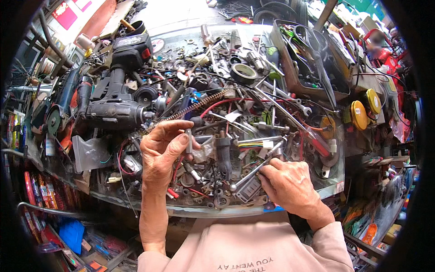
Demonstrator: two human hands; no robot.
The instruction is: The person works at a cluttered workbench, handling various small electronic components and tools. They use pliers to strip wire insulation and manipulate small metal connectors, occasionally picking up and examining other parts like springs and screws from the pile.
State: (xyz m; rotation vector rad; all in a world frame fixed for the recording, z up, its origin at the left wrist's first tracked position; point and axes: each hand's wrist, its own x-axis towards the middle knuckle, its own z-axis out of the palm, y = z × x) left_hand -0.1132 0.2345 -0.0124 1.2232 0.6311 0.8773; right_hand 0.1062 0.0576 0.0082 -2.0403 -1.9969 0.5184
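My left hand (164,149) is raised over the clutter, pinching a small, slim metal piece (189,141) upright between thumb and fingers. A dark round knob (197,121) shows just above it; I cannot tell whether the two are joined. My right hand (292,185) is low at the table's front right, fingers curled down with their tips hidden. Beside those fingers lie a long metal rod (247,177) with a rounded end and a grey slotted metal plate (249,189). Between my hands a dark-handled tool (223,156) points downward among loose washers and bolts.
A black cordless drill (115,109) and an angle grinder (56,115) lie on the left. A long coil spring (195,106) crosses the middle. At back right stands a tool-filled bin (283,68), with yellow discs (359,115) beside it. The glass tabletop edge (181,211) runs in front of me.
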